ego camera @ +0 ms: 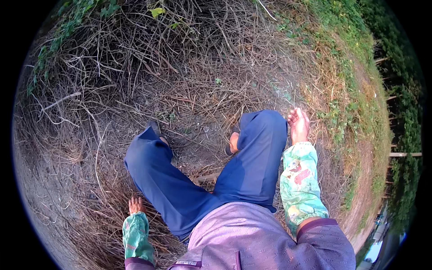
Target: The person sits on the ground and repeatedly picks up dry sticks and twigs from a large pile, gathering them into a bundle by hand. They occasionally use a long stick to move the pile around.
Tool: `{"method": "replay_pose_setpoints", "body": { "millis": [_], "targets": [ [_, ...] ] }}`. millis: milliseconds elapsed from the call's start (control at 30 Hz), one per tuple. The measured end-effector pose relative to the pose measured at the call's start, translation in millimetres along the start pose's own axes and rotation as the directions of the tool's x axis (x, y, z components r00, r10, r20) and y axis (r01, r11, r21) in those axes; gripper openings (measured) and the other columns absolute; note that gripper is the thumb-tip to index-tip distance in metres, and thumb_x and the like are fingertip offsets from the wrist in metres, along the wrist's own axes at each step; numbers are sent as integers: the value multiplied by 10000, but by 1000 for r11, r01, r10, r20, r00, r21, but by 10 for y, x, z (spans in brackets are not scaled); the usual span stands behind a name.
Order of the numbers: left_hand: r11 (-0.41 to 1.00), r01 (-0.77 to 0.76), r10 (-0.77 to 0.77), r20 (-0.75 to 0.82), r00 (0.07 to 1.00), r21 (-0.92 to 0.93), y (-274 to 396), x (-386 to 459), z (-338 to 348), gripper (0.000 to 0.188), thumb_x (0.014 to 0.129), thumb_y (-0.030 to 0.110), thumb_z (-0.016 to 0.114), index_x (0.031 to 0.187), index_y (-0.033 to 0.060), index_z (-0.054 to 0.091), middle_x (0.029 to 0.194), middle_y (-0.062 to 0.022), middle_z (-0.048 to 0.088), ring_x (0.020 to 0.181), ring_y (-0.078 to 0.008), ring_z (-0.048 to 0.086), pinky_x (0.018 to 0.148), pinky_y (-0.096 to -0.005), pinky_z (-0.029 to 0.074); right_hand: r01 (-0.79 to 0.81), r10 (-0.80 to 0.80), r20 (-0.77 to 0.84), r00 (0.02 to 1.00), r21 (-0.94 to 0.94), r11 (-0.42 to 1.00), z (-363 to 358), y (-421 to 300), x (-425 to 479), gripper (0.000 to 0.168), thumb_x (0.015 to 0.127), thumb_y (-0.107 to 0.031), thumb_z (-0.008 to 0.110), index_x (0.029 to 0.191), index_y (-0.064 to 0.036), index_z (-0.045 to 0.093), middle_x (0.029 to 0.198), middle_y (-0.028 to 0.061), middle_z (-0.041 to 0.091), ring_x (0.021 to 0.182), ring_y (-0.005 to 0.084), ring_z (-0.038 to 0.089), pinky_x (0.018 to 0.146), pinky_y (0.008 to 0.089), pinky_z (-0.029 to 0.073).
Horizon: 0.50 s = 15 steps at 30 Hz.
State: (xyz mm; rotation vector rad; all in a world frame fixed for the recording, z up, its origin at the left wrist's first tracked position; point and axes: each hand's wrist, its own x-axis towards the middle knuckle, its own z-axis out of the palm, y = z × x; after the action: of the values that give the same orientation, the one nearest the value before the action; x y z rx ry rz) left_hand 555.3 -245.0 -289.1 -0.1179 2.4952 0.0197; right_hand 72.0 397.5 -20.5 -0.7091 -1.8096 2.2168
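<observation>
My right hand [298, 125] is raised beside my right knee, palm partly showing and fingers loosely bent, with nothing in it. Low on the left, my left hand [136, 205] rests at a bundle of dry brown stalks [104, 216] beside my left thigh. Whether its fingers grip any stalks is not clear. I sit low with knees apart, in blue trousers [260, 152]. Green printed sleeve covers [300, 175] are on both forearms. A short piece of wood [206, 178] shows between my thighs.
A large tangled heap of dry stems [162, 44] lies in front of me, with green vines [77, 23] at its upper left. Loose twigs litter the bare soil [202, 138] between my feet. Grass [341, 114] and a row of trees [401, 101] stand off to the right.
</observation>
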Motion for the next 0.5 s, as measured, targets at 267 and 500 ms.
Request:
{"method": "replay_pose_setpoints", "body": {
  "millis": [267, 500],
  "targets": [
    [867, 462, -373, 373, 850, -186, -740, -816, -387, 369, 813, 107, 670, 1178, 49, 650, 1145, -163, 671, 1112, -332, 619, 971, -443, 512, 437, 664, 292, 689, -898, -58, -3375, 2307, -1180, 252, 901, -209, 628, 750, -7, 633, 618, 142, 595, 649, 308, 674, 631, 408, 581],
    [66, -232, -414, -238, 879, -971, 161, 569, -1602, 399, 976, 217, 588, 1291, -17, 515, 1208, -144, 628, 1025, -205, 610, 882, -358, 509, 387, 654, 452, 606, -887, 253, -5193, 4218, -1525, 413, 856, -375, 672, 1093, -37, 653, 928, 182, 678, 822, 372, 649, 708, 479, 515]
  ]
}}
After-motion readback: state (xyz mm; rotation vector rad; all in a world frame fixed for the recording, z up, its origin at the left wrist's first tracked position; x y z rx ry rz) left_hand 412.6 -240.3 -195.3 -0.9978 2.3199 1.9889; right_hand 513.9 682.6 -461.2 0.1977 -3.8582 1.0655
